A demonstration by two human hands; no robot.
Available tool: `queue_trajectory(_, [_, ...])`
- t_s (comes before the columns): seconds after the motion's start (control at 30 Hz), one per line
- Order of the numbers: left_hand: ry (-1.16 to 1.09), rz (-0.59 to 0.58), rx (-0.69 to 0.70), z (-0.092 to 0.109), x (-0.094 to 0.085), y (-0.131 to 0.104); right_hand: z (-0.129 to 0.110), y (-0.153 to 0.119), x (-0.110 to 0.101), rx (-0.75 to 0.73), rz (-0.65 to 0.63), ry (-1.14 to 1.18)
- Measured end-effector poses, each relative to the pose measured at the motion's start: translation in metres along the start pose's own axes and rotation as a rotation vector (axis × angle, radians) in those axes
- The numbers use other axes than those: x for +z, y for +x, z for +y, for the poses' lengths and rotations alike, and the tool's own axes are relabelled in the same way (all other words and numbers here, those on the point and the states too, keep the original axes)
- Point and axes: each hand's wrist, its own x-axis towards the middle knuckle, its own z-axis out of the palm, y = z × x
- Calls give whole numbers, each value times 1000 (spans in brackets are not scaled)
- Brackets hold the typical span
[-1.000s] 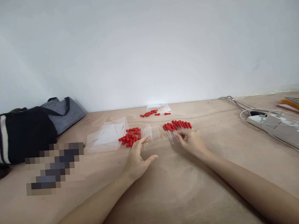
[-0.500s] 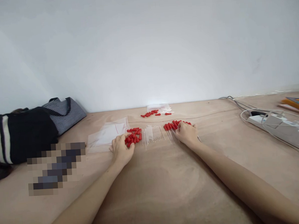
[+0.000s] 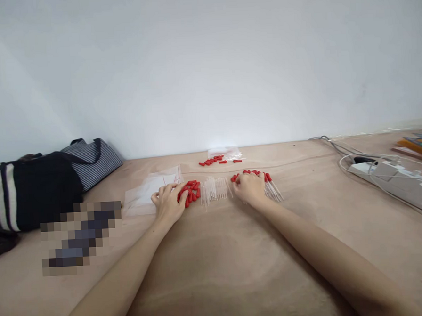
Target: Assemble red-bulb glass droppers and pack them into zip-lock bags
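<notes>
My left hand (image 3: 169,200) rests at the left side of a loose pile of small red bulb-shaped caps (image 3: 192,193), fingers apart, its thumb touching them. A row of thin white sticks (image 3: 214,190) lies between my two hands. To the right is a row of sticks with red ends (image 3: 267,177), their thin pale shafts pointing toward me. Over the left and middle of that row, my right hand (image 3: 250,186) is closed with curled fingers. What those fingertips hold is hidden beneath the hand.
More red caps (image 3: 211,161) lie farther back by a clear plastic bag (image 3: 225,152). Thin plastic sheets (image 3: 142,194) are at left, near a black bag (image 3: 46,190) and a striped bag (image 3: 94,159). A power strip (image 3: 396,181) with cables lies at right.
My right hand has moved left along the red-ended row, uncovering the sticks at its right end. My left hand has shifted slightly left, and the red pile beside it looks flatter.
</notes>
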Motion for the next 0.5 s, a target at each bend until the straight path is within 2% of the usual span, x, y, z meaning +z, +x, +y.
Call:
queue_trajectory(0.1, [-18, -21, 65, -3, 3, 2, -14, 6, 2, 12, -100, -21])
queue_trajectory(0.2, [-47, -21, 59, -4, 6, 2, -23, 14, 6, 28, -165, -32])
queue_trajectory(0.37, [-132, 13, -57, -5, 10, 3, -33, 22, 11, 32, -247, -47])
queue_trajectory(0.5, [-272, 64, -156, -7, 9, 7, -37, 22, 7, 18, -248, -58])
